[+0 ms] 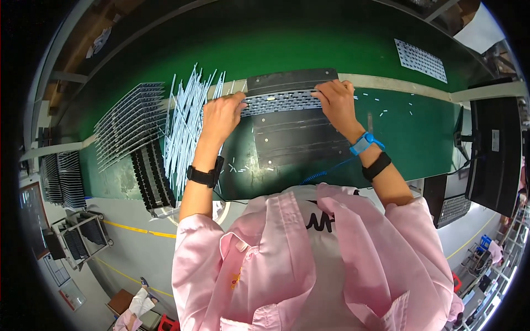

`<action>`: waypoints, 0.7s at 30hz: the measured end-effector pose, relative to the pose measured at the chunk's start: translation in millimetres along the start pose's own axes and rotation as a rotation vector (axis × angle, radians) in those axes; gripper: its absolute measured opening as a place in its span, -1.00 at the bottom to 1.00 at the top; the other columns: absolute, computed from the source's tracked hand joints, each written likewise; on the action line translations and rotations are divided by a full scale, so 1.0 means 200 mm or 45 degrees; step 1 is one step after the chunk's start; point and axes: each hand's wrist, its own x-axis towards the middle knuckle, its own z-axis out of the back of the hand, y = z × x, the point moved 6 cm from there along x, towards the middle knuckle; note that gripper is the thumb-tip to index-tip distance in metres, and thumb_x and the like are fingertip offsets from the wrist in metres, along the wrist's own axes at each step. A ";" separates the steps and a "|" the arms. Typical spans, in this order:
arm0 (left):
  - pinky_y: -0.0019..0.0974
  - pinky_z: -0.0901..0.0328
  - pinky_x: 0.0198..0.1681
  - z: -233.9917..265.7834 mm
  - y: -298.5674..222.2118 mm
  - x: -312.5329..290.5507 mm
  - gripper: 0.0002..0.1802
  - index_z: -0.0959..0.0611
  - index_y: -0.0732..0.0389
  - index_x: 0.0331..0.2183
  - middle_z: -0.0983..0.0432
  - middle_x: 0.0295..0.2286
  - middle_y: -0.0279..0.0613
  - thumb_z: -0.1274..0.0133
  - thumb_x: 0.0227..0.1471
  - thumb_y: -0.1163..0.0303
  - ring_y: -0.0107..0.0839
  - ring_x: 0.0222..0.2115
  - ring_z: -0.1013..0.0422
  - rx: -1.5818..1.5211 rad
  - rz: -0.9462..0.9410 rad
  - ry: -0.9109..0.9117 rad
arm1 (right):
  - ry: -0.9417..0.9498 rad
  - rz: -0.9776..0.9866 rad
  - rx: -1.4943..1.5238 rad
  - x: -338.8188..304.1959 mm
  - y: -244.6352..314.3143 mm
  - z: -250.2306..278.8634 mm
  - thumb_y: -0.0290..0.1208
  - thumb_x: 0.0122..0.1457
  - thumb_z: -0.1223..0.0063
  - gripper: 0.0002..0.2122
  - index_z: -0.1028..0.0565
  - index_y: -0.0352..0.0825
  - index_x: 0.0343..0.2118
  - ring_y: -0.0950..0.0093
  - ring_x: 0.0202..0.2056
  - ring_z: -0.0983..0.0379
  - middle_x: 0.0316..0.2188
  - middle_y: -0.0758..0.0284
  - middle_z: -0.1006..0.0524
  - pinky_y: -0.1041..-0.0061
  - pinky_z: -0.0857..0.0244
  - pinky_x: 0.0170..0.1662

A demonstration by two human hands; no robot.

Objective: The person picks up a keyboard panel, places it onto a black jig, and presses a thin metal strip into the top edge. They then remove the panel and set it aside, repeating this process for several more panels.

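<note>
My left hand (pixel 223 114) and my right hand (pixel 338 105) grip opposite ends of a thin panel with rows of small slots (pixel 282 105), which looks like a circuit board panel. Fingers of both hands are closed over its ends, and the fingertips are partly hidden. The panel lies across a black fixture plate (pixel 298 138) with screws and long grooves. Left of my left hand is a heap of long, thin, pale strips (pixel 190 124). A blue wrist strap (pixel 362 143) with a coiled cord circles my right wrist; each forearm also wears a black band.
At the left, a black slotted rack (pixel 149 176) holds several panels (pixel 130 121) upright. Small white scraps (pixel 237 167) lie on the green bench (pixel 408 149). Another perforated panel (pixel 421 60) lies at the far right. A monitor (pixel 494 146) and keyboard (pixel 454 211) stand at the right edge.
</note>
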 end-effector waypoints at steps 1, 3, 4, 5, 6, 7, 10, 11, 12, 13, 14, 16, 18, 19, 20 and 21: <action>-0.18 -0.23 -0.56 0.00 0.00 -0.01 -0.86 -0.54 0.17 -0.47 -0.44 -0.62 -0.09 -0.05 -0.21 0.38 -0.10 -0.59 -0.37 -0.001 -0.003 0.006 | -0.019 0.024 -0.011 0.00 0.01 0.01 -0.42 -0.10 -0.04 -0.94 -0.42 -0.24 -0.55 0.42 -0.48 -0.28 -0.60 0.42 -0.40 0.42 -0.01 -0.32; -0.20 -0.23 -0.56 0.01 -0.02 -0.01 -0.86 -0.53 0.17 -0.47 -0.45 -0.60 -0.11 -0.05 -0.21 0.39 -0.12 -0.58 -0.37 0.014 0.007 -0.013 | -0.035 0.044 -0.019 -0.01 0.02 0.02 -0.42 -0.09 -0.04 -0.94 -0.41 -0.23 -0.55 0.42 -0.48 -0.28 -0.61 0.42 -0.40 0.42 -0.01 -0.32; -0.21 -0.23 -0.56 0.01 -0.03 -0.02 -0.86 -0.53 0.17 -0.47 -0.45 -0.60 -0.12 -0.05 -0.21 0.39 -0.13 -0.58 -0.37 0.021 0.012 -0.022 | -0.020 0.036 -0.021 -0.01 0.02 0.02 -0.43 -0.09 -0.04 -0.95 -0.42 -0.24 -0.55 0.43 -0.48 -0.29 -0.60 0.43 -0.41 0.43 -0.01 -0.31; -0.21 -0.23 -0.56 0.01 -0.03 -0.02 -0.86 -0.53 0.17 -0.47 -0.45 -0.60 -0.12 -0.05 -0.21 0.39 -0.13 -0.58 -0.37 0.019 0.010 -0.016 | -0.005 0.027 -0.024 -0.01 0.02 0.02 -0.44 -0.09 -0.04 -0.95 -0.42 -0.26 -0.55 0.45 -0.47 -0.29 -0.58 0.44 -0.42 0.44 0.00 -0.30; -0.22 -0.23 -0.56 0.01 -0.03 -0.03 -0.87 -0.53 0.17 -0.47 -0.45 -0.60 -0.12 -0.05 -0.21 0.39 -0.14 -0.58 -0.37 0.024 0.010 -0.016 | 0.010 0.018 -0.027 -0.01 0.02 0.02 -0.45 -0.09 -0.04 -0.95 -0.43 -0.27 -0.55 0.46 -0.47 -0.30 -0.57 0.45 -0.43 0.45 0.00 -0.29; -0.22 -0.23 -0.57 0.02 -0.03 -0.03 -0.87 -0.53 0.17 -0.48 -0.45 -0.60 -0.12 -0.05 -0.20 0.40 -0.14 -0.58 -0.37 0.030 0.012 -0.021 | 0.010 0.017 -0.027 -0.01 0.02 0.03 -0.45 -0.09 -0.04 -0.95 -0.43 -0.27 -0.55 0.46 -0.47 -0.30 -0.57 0.45 -0.43 0.45 0.00 -0.29; -0.22 -0.23 -0.58 0.02 -0.04 -0.04 -0.88 -0.52 0.18 -0.48 -0.45 -0.60 -0.12 -0.05 -0.20 0.40 -0.14 -0.59 -0.37 0.013 -0.010 -0.010 | 0.055 0.015 -0.010 -0.02 0.03 0.03 -0.42 -0.10 -0.04 -0.94 -0.40 -0.23 -0.57 0.43 -0.49 -0.26 -0.63 0.42 -0.37 0.44 -0.01 -0.31; -0.22 -0.23 -0.58 0.02 -0.05 -0.05 -0.88 -0.52 0.18 -0.49 -0.45 -0.60 -0.13 -0.05 -0.20 0.40 -0.14 -0.59 -0.37 -0.010 -0.033 0.005 | 0.055 0.013 -0.010 -0.02 0.03 0.04 -0.42 -0.10 -0.04 -0.94 -0.40 -0.23 -0.57 0.43 -0.49 -0.26 -0.63 0.42 -0.37 0.44 -0.01 -0.31; -0.22 -0.22 -0.58 0.02 -0.05 -0.06 -0.89 -0.52 0.18 -0.49 -0.45 -0.60 -0.13 -0.05 -0.20 0.40 -0.15 -0.59 -0.37 -0.034 -0.051 0.021 | 0.064 0.006 -0.012 -0.03 0.03 0.04 -0.42 -0.10 -0.04 -0.94 -0.41 -0.24 -0.56 0.43 -0.48 -0.27 -0.61 0.43 -0.39 0.44 -0.02 -0.31; -0.22 -0.22 -0.58 0.01 -0.06 -0.07 -0.89 -0.52 0.18 -0.49 -0.45 -0.60 -0.13 -0.05 -0.20 0.40 -0.15 -0.59 -0.37 -0.034 -0.048 0.026 | 0.074 -0.002 -0.014 -0.04 0.03 0.04 -0.43 -0.09 -0.04 -0.94 -0.41 -0.25 -0.55 0.43 -0.47 -0.28 -0.59 0.43 -0.40 0.44 -0.02 -0.31; -0.22 -0.22 -0.58 0.01 -0.06 -0.07 -0.89 -0.51 0.18 -0.50 -0.44 -0.61 -0.13 -0.04 -0.19 0.40 -0.14 -0.59 -0.37 -0.024 -0.016 0.013 | 0.083 -0.009 -0.016 -0.05 0.03 0.04 -0.44 -0.08 -0.03 -0.94 -0.41 -0.26 -0.54 0.44 -0.47 -0.29 -0.58 0.43 -0.41 0.44 -0.02 -0.31; -0.21 -0.22 -0.59 0.02 -0.05 -0.06 -0.90 -0.50 0.18 -0.50 -0.44 -0.61 -0.14 -0.04 -0.19 0.41 -0.14 -0.60 -0.37 -0.002 0.047 -0.011 | 0.118 -0.006 -0.053 -0.03 0.04 0.04 -0.43 -0.08 -0.03 -0.93 -0.41 -0.26 -0.54 0.43 -0.47 -0.29 -0.58 0.43 -0.41 0.44 -0.02 -0.32; -0.21 -0.22 -0.59 0.01 -0.04 -0.04 -0.91 -0.50 0.18 -0.51 -0.44 -0.62 -0.13 -0.03 -0.18 0.41 -0.13 -0.60 -0.36 -0.012 0.025 0.027 | 0.181 0.014 -0.128 0.01 0.04 0.03 -0.41 -0.08 -0.03 -0.92 -0.39 -0.27 -0.54 0.42 -0.47 -0.28 -0.60 0.42 -0.39 0.43 -0.03 -0.33; -0.21 -0.22 -0.59 0.01 -0.04 -0.02 -0.91 -0.49 0.18 -0.51 -0.44 -0.63 -0.12 -0.03 -0.18 0.41 -0.13 -0.60 -0.36 -0.025 -0.004 0.062 | 0.185 0.018 -0.121 0.02 0.04 0.02 -0.41 -0.08 -0.03 -0.92 -0.39 -0.27 -0.54 0.42 -0.47 -0.28 -0.60 0.42 -0.39 0.43 -0.03 -0.33; -0.21 -0.22 -0.59 0.00 -0.04 -0.01 -0.91 -0.49 0.18 -0.51 -0.43 -0.63 -0.12 -0.03 -0.18 0.41 -0.12 -0.60 -0.36 -0.039 -0.034 0.096 | 0.190 0.013 -0.114 0.02 0.05 0.03 -0.41 -0.08 -0.03 -0.91 -0.38 -0.27 -0.55 0.41 -0.47 -0.27 -0.60 0.41 -0.38 0.43 -0.03 -0.33; -0.21 -0.22 -0.59 0.00 -0.03 0.00 -0.91 -0.49 0.18 -0.51 -0.43 -0.63 -0.12 -0.03 -0.18 0.41 -0.12 -0.60 -0.36 -0.036 -0.026 0.097 | 0.195 0.009 -0.108 0.02 0.05 0.03 -0.40 -0.08 -0.03 -0.90 -0.37 -0.28 -0.55 0.41 -0.47 -0.27 -0.61 0.40 -0.38 0.42 -0.03 -0.34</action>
